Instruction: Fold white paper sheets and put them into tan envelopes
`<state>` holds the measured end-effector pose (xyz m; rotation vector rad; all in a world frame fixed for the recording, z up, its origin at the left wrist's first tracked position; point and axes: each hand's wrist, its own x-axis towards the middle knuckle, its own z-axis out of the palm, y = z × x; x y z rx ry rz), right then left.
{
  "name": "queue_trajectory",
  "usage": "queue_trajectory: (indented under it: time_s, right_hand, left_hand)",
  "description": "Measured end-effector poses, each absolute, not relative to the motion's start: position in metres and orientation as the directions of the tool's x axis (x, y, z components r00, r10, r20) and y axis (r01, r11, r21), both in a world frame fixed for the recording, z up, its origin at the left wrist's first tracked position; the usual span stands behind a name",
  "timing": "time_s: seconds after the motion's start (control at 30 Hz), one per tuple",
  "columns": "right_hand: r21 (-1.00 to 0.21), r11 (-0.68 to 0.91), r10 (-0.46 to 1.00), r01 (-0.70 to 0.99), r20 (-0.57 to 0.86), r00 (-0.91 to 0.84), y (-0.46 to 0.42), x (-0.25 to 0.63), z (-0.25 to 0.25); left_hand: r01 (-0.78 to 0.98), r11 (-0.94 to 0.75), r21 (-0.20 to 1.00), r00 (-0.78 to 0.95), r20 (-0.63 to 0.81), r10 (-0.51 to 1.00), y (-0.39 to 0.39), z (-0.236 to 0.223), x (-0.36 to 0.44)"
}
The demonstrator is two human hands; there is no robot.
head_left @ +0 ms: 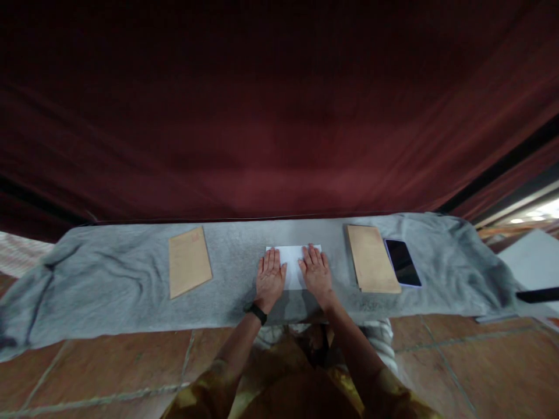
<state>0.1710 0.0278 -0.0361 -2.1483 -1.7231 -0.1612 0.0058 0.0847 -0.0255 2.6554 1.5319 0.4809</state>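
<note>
A white sheet of paper (293, 267) lies flat on the grey cloth in front of me. My left hand (269, 279) rests palm down over its left side, fingers stretched out and pointing away from me. On the right side of the paper my right hand (316, 272) is laid flat in the same way, fingers extended. Both hands press on the sheet without gripping it, and its middle shows between my thumbs. The parts of the paper beneath my palms are hidden.
Grey cloth (238, 273) covers a long narrow surface. A brown envelope (188, 263) lies to the left. Stacked brown envelopes (373, 259) lie to the right, beside a phone (402, 263) with a dark screen. Behind hangs a dark red curtain (279, 145); tiled floor (126, 366) is below.
</note>
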Motion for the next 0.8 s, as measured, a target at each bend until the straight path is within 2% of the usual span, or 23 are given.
queue_trajectory:
  time_s: [0.13, 0.3, 0.4, 0.57, 0.8]
  right_hand:
    - [-0.191, -0.246, 0.896, 0.95, 0.33, 0.298, 0.018, 0.185, -0.04]
    - [-0.201, -0.262, 0.881, 0.944, 0.351, 0.319, 0.01, 0.189, -0.043]
    - [-0.23, -0.253, 0.879, 0.94, 0.35, 0.323, 0.01, 0.187, -0.041]
    - [-0.258, -0.236, 0.893, 0.937, 0.322, 0.314, 0.01, 0.188, -0.038]
    - [-0.278, -0.24, 0.876, 0.93, 0.35, 0.331, 0.01, 0.187, -0.038]
  left_hand:
    - [0.875, -0.443, 0.195, 0.391, 0.254, 0.885, 0.091, -0.025, -0.007]
    - [0.906, -0.376, 0.192, 0.304, 0.321, 0.897, 0.087, -0.021, -0.002]
    - [0.845, -0.493, 0.207, 0.416, 0.327, 0.849, 0.078, -0.016, 0.026]
    - [0.715, -0.664, 0.216, 0.626, 0.225, 0.747, 0.071, -0.017, 0.071]
    - [0.77, -0.617, 0.165, 0.581, 0.219, 0.784, 0.088, -0.025, 0.047]
